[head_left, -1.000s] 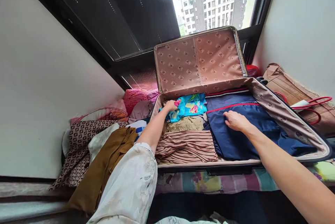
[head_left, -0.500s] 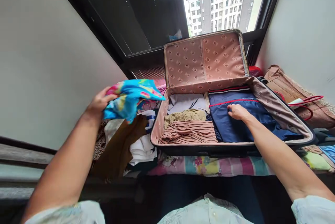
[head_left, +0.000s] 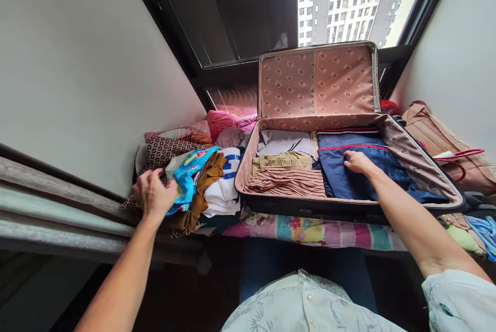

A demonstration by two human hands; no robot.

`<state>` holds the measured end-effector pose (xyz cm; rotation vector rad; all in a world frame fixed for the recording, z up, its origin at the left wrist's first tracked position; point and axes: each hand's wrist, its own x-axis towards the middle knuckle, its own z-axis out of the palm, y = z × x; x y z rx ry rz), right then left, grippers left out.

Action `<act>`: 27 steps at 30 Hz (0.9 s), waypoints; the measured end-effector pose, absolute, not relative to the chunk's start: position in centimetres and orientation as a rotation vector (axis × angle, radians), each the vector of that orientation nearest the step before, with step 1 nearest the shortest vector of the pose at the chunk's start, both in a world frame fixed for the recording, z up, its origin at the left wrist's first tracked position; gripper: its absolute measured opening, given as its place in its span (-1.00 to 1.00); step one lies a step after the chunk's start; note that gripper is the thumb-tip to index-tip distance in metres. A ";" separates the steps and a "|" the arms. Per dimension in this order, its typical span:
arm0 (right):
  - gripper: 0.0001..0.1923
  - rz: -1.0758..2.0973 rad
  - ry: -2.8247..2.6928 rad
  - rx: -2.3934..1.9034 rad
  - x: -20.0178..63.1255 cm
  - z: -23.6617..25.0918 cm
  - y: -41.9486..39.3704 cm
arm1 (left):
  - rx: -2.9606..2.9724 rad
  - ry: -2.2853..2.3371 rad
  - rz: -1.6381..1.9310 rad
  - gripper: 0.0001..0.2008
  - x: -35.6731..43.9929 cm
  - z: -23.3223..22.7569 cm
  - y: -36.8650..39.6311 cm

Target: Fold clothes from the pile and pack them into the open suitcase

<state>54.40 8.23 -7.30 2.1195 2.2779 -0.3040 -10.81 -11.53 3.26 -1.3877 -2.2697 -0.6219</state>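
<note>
My left hand [head_left: 154,193], fingers spread and bent, is at the left edge of a bright blue floral cloth [head_left: 186,179]. The cloth lies crumpled on a pile of clothes, over a brown garment [head_left: 209,179] and beside folded white clothes [head_left: 222,192]. On the right, my right hand [head_left: 358,162] rests on a folded navy blue garment [head_left: 333,179] with red trim, its fingers curled against the fabric. That garment fills the right half of an open suitcase [head_left: 248,193]. In its left half lie a pink striped pleated garment [head_left: 289,182], a khaki one [head_left: 282,161] and a pale grey one [head_left: 284,142].
The suitcase lid [head_left: 315,84] stands raised against the window. A patterned brown cloth [head_left: 166,155] and pink items [head_left: 221,124] sit behind the left pile. To the right are a pinkish-brown bag [head_left: 437,135] and more clothes [head_left: 465,236]. A curtain [head_left: 58,213] hangs at left.
My left hand has lowered the blue floral cloth onto the left pile and let go of it. My right hand stays on the navy garment. The view has shifted left.
</note>
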 end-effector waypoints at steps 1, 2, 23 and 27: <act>-0.49 -0.297 2.284 2.109 54.3 -7.3 8.2 | -1.561 -2.127 -0.718 -0.63 -8.9 3.6 -10.8; -0.50 -0.292 2.290 2.098 54.1 -7.2 8.3 | -1.782 -2.009 -0.794 -0.67 -6.6 3.7 -10.0; -0.51 -0.381 2.396 2.098 54.1 -7.8 8.7 | -3.089 -1.927 -0.023 -0.63 14.3 -0.4 2.5; -0.52 -0.378 2.383 2.095 54.1 -7.4 8.6 | -3.213 -1.922 -0.261 -0.61 11.6 3.4 2.3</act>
